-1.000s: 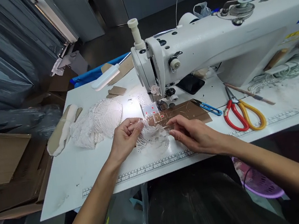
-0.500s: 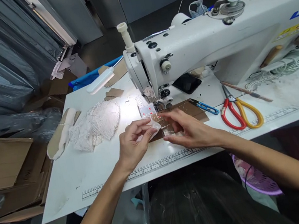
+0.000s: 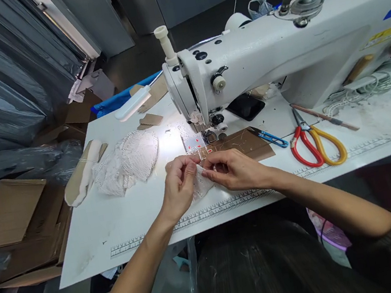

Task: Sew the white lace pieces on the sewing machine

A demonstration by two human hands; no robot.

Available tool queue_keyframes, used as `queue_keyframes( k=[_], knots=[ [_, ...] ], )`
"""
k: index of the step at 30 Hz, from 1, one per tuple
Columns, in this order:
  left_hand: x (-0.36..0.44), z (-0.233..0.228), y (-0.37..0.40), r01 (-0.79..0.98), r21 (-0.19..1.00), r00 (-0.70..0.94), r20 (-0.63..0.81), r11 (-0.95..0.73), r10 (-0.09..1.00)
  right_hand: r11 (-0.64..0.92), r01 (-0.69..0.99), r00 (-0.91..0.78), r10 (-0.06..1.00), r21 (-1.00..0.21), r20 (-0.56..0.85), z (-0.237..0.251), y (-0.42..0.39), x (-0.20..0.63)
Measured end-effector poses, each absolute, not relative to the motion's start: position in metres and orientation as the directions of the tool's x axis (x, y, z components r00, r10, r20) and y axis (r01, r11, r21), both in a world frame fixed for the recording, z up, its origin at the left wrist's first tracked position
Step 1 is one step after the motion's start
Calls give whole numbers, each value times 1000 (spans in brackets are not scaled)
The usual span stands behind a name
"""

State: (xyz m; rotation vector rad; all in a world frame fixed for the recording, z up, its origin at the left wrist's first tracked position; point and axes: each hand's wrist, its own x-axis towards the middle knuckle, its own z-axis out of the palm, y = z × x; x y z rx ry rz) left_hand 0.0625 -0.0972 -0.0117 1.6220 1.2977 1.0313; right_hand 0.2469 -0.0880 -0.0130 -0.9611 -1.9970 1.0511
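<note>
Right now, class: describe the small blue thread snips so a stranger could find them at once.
Start at the white sewing machine. On the table under its arm, the thread snips lie beside brown cardboard. They are smaller than the red-and-yellow scissors to their right, with blue handles.

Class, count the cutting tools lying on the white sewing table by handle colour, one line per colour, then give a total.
Red-and-yellow handled scissors: 1
Blue-handled thread snips: 1
Total: 2
</note>
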Motion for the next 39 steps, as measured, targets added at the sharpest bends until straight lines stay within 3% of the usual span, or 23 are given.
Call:
queue_keyframes(
  k=[3, 6, 12, 16, 28, 32, 36, 39],
  knots=[
    [69, -18, -99, 265, 959, 66, 85, -100, 994, 440, 249, -510, 817, -863, 269, -13, -90, 246],
    [70, -16, -97, 227, 971, 128, 40, -69, 991, 420, 232, -506, 823, -877, 261, -14, -89, 250],
    [63, -8, -93, 110, 993, 236, 10, -37, 972, 206, 149, -436, 892, -967, 123, -20, -87, 255],
    [62, -11, -95, 142, 987, 209, 38, -69, 977, -53, 33, -533, 844, -998, -63, -21, -86, 254],
    [43, -14, -101, 414, 868, 396, 99, -274, 913, -279, -160, -458, 871, -947, -180, -11, -88, 267],
    [41, -13, -104, 489, 803, 466, 89, -340, 880, -257, -353, -388, 915, -900, -109, -13, -88, 269],
    [45, -15, -106, 528, 764, 485, 86, -370, 870, -205, -375, -358, 932, -904, -63, -11, -89, 262],
    [42, -19, -101, 592, 695, 432, 155, -409, 889, -111, -456, -380, 922, -883, 80, 11, -106, 268]
  ],
)
